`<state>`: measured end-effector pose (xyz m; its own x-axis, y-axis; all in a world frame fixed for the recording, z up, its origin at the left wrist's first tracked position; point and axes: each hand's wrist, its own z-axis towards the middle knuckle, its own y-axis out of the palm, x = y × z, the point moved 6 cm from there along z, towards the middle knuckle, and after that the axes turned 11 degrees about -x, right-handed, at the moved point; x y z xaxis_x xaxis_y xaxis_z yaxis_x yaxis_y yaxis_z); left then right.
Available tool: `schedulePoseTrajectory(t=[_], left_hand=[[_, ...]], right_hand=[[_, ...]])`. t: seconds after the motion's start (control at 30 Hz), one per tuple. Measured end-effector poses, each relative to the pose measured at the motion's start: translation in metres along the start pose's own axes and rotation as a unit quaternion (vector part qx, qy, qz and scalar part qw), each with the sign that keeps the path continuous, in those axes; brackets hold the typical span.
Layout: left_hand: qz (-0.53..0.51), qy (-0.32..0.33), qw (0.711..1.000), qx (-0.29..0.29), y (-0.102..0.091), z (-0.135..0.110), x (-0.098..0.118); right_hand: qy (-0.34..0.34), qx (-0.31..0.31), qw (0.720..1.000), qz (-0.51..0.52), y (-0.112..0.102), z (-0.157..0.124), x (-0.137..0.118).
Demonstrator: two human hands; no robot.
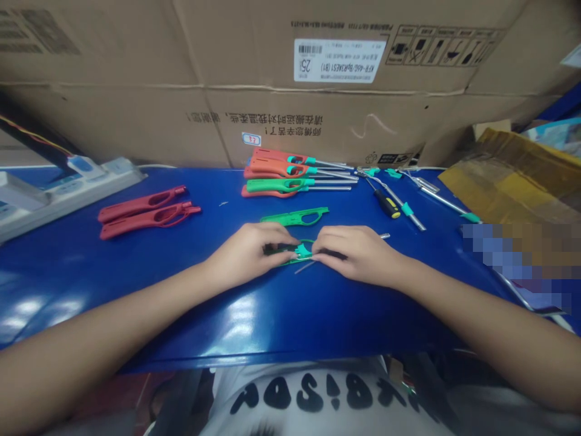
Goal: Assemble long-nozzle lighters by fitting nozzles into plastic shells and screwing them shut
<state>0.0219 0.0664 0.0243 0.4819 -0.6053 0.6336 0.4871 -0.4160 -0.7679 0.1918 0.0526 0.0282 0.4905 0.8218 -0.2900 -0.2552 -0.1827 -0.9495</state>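
Note:
Both hands meet over a green lighter body (300,252) lying flat on the blue table (272,315). My left hand (247,251) is closed on its left end, fingers curled over the handle part. My right hand (356,251) pinches the right end, where a thin metal rod pokes out beyond the knuckles. A teal trigger piece shows between the two hands. A loose green half shell (295,217) lies just behind the hands.
Two red half shells (147,213) lie at the left. A stack of assembled orange and green lighters (290,175) sits at the back. A yellow-black screwdriver (385,203) and metal rods (436,200) lie at the right. Cardboard boxes (290,85) wall the rear.

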Motion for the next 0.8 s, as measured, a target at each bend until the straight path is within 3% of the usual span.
schedulePoseTrajectory(t=[0.43,0.8], left_hand=[[-0.022,0.002,0.999,0.033,0.002,0.002,-0.003],[-0.045,-0.062,0.997,0.009,0.002,0.005,-0.009]], right_hand=[[0.039,0.012,0.996,0.077,0.002,0.000,0.009],[0.026,-0.003,0.995,0.095,0.004,0.002,0.008]])
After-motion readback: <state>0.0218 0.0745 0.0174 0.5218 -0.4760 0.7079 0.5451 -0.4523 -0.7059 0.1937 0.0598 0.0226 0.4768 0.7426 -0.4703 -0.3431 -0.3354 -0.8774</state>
